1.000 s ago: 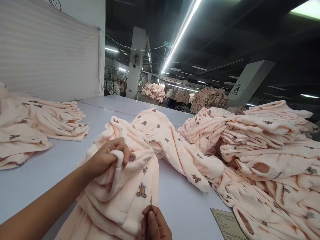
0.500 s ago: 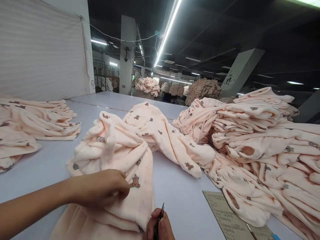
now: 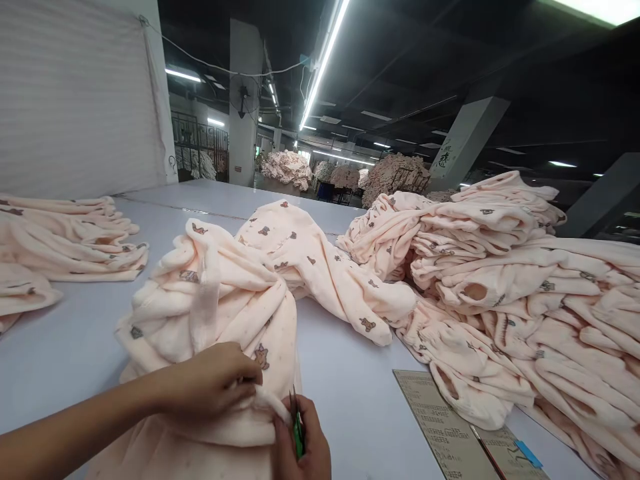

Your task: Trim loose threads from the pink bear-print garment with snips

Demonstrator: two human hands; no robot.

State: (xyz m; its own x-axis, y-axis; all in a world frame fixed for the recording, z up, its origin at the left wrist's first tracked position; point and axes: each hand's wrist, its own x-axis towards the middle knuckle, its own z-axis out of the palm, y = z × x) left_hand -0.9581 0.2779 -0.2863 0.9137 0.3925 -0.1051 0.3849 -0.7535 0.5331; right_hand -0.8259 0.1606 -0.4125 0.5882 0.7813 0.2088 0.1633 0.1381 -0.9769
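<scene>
A peach fleece garment (image 3: 225, 300) printed with small brown bears lies bunched on the pale table (image 3: 70, 353) in front of me. My left hand (image 3: 210, 381) is closed, pinching a fold of this garment near its lower edge. My right hand (image 3: 300, 447) is at the bottom edge of the view, closed on small green thread snips (image 3: 297, 427) whose tips point up at the pinched fold.
A large heap of the same garments (image 3: 510, 287) fills the right side. A flatter stack (image 3: 60, 240) lies far left. A printed paper sheet (image 3: 450, 427) with a pen lies at bottom right. More piles sit in the dim hall behind.
My left hand slid down the garment from its upper fold to its lower edge. My right hand with the snips came up against the pinched fold. The view shifted slightly right.
</scene>
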